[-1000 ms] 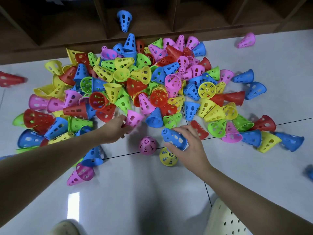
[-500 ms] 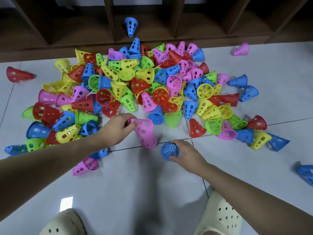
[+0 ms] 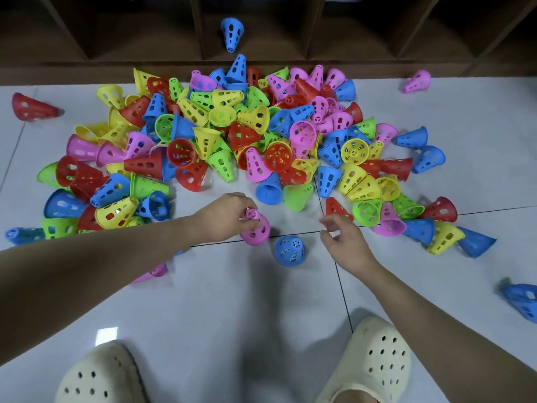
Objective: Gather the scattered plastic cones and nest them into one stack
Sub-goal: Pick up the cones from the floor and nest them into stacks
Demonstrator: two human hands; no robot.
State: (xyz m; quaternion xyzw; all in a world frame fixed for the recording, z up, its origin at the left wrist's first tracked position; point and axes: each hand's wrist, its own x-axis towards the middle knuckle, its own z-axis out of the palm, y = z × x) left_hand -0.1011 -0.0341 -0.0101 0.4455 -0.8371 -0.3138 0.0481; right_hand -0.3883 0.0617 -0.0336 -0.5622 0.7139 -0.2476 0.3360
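Since half a second ago the right hand (image 3: 344,244) has let go of the blue cone (image 3: 290,251) and lifted toward the pile, while the left hand (image 3: 225,218) has set its pink cone (image 3: 255,231) upright on the floor (image 3: 232,301). At far left lies a lone red cone (image 3: 32,108); the big heap of cones (image 3: 247,141) fills the upper middle. Left of centre, the left hand pinches the pink cone's narrow top. Just right of it the blue cone stands free on its wide end. Further right, the right hand hovers with loosely curled fingers, holding nothing. Cream clogs (image 3: 374,362) sit at the bottom edge
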